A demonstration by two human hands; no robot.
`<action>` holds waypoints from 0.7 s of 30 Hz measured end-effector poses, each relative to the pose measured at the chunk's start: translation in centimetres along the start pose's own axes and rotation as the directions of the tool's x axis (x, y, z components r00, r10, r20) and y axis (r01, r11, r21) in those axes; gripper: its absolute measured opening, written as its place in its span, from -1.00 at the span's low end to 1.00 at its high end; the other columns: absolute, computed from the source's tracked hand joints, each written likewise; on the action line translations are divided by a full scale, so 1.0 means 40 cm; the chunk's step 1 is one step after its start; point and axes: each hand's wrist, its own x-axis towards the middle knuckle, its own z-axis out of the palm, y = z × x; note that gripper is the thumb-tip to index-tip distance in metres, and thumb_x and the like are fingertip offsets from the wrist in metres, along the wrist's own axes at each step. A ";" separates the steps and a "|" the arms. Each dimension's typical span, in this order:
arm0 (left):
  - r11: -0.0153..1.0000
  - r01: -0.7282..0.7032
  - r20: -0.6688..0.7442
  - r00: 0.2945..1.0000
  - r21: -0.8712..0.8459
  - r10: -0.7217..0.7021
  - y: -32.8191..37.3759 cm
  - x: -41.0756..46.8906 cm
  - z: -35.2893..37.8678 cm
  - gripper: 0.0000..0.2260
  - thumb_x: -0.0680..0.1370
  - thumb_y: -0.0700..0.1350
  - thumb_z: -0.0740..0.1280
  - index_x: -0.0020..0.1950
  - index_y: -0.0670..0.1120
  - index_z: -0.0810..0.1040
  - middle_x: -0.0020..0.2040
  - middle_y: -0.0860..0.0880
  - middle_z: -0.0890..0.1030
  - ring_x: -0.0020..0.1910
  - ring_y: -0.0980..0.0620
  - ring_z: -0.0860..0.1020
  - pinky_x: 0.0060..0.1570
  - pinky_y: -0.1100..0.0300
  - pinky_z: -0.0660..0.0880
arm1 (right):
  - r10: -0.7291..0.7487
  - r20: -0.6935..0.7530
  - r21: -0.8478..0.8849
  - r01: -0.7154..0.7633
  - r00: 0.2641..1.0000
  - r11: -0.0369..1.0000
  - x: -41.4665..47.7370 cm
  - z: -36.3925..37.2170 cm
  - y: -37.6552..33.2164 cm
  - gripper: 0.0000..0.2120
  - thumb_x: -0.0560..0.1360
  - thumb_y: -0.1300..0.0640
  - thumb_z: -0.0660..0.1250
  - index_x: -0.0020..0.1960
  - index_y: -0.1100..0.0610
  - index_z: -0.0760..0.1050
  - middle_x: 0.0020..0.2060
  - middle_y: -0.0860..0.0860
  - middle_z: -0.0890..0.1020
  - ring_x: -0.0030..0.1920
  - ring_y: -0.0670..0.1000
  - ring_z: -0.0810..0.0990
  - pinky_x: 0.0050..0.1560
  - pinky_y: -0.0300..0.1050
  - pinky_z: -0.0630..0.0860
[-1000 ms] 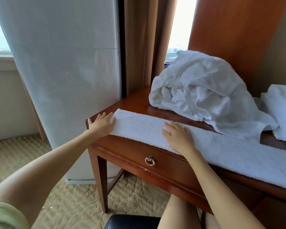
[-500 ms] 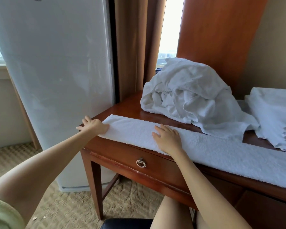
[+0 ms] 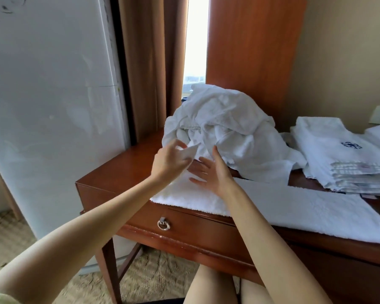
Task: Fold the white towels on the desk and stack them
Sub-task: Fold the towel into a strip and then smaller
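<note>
The crumpled towel heap (image 3: 224, 128) fills the back middle of the desk (image 3: 123, 170). Left of the heap, bare wood runs open to the desk's corner. Right of the heap a folded stack (image 3: 338, 159) crowds close, with only a small patch of wood between them. In front of the heap, a long towel strip (image 3: 294, 207) covers the desk's edge. Behind the heap, a wooden panel (image 3: 250, 51) and a curtain (image 3: 154, 62) close the back.

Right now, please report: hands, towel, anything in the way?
Left hand pinches lifted end of long towel. Right hand open over it. Crumpled pile close behind hands.
</note>
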 end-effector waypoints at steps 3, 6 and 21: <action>0.979 0.016 0.281 0.959 -0.202 0.043 0.076 -0.068 0.106 -0.71 0.43 0.02 0.48 0.08 0.04 0.51 0.02 0.06 0.64 -0.05 0.11 0.63 -0.04 0.24 0.57 | 0.075 -0.053 0.148 -0.066 0.996 0.987 -0.015 -0.058 -0.044 -0.44 0.51 -0.27 0.26 0.17 0.21 0.50 0.04 0.22 0.64 -0.01 0.17 0.65 -0.02 0.07 0.58; 0.970 -0.141 0.324 0.924 -0.200 0.201 0.096 -0.120 0.173 -0.70 0.49 -0.08 0.43 0.21 0.00 0.50 0.13 0.04 0.61 0.13 0.07 0.57 0.12 0.13 0.51 | 0.068 -0.266 -0.074 -0.091 0.961 0.993 -0.033 -0.120 -0.073 -0.88 0.59 0.17 0.26 -0.07 0.22 0.45 -0.17 0.16 0.51 -0.25 0.12 0.53 -0.23 -0.08 0.48; 0.644 -0.615 0.580 0.753 0.454 0.310 0.112 -0.140 0.265 -0.29 0.53 0.11 0.33 0.57 0.13 0.00 0.59 0.06 0.02 0.56 0.09 0.00 0.52 -0.05 -0.23 | -0.387 -0.518 -0.534 0.065 0.763 0.843 -0.362 -0.569 -0.237 -0.65 0.55 0.37 0.27 0.32 0.20 0.47 0.11 0.09 0.62 0.05 0.04 0.57 -0.16 -0.27 0.45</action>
